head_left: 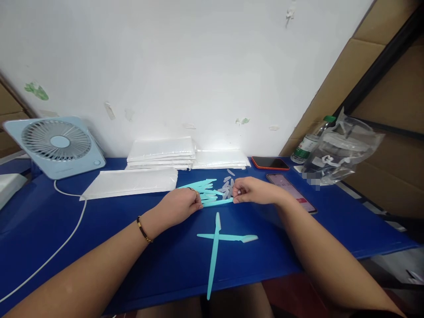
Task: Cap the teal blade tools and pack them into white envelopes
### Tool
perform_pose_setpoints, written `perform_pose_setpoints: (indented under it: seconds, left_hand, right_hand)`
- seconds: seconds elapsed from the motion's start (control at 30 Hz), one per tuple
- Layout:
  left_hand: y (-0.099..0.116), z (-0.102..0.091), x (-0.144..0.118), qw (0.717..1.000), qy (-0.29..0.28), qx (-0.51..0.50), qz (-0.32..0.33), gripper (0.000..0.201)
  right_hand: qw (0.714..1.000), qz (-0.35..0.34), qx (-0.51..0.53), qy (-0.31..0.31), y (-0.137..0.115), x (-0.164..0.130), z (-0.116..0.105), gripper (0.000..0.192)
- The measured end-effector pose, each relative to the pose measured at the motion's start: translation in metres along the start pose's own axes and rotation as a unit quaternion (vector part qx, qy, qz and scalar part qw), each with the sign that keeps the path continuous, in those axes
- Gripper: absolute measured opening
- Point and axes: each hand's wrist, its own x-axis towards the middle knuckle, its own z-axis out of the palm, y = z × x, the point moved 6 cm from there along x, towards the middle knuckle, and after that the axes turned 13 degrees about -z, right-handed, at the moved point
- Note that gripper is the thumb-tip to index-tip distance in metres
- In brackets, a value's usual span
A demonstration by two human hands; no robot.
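Note:
Between my two hands lies a turquoise eyebrow razor (pixel 217 203), level and just in front of a loose pile. My left hand (pixel 179 205) is closed on its handle end. At the other end, my right hand (pixel 243 191) pinches the tip; whether a cap sits in those fingers is hidden. Behind is the pile of turquoise eyebrow razors (pixel 208 186), partly covered by my left hand. Small translucent blade caps (pixel 226 185) are scattered beside my right fingers. Nearer me, two razors lie crossed: one lengthwise (pixel 213 260), the other crosswise (pixel 228 237).
White packets (pixel 160 150) are stacked against the wall, with more packets (pixel 132 182) at left. A light blue fan (pixel 59 143) stands far left, its white cable (pixel 81 216) trailing forward. Two phones (pixel 270 163) (pixel 291 192), a bottle (pixel 308 143) and a bagged cup (pixel 341 148) are at right.

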Motion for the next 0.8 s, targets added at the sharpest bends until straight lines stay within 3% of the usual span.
perform_pose_setpoints:
  seconds: [0.2,0.33,0.5,0.6,0.67,0.73,0.8]
  left_hand:
    - [0.006,-0.002,0.0,0.998,0.0,-0.037,0.043,0.028]
    - [0.003,-0.003,0.002,0.999,-0.002,-0.023,0.032,0.028]
    - [-0.014,-0.01,0.004,1.0,0.02,0.01,-0.001,0.028]
    - [-0.021,-0.013,0.005,0.999,0.037,0.013,-0.017,0.028]
    - [-0.021,-0.015,0.005,0.998,0.056,0.015,-0.022,0.023]
    - [-0.017,-0.017,0.003,0.997,0.076,0.011,-0.02,0.023]
    - [-0.01,-0.018,-0.001,0.997,0.074,-0.005,-0.01,0.026]
  right_hand:
    - [0.997,-0.004,0.068,0.028,0.004,0.005,0.005,0.026]
    - [0.996,0.005,0.087,0.025,0.011,0.009,0.01,0.026]
    - [0.996,0.04,0.019,0.076,0.028,0.003,-0.006,0.025]
    - [0.991,0.012,-0.03,0.131,0.014,0.001,-0.015,0.025]
    - [0.992,-0.068,-0.033,0.106,-0.012,0.005,-0.008,0.024]
    - [0.987,-0.16,-0.018,0.008,-0.041,0.01,0.012,0.026]
    - [0.977,-0.207,-0.023,-0.055,-0.06,0.014,0.03,0.026]
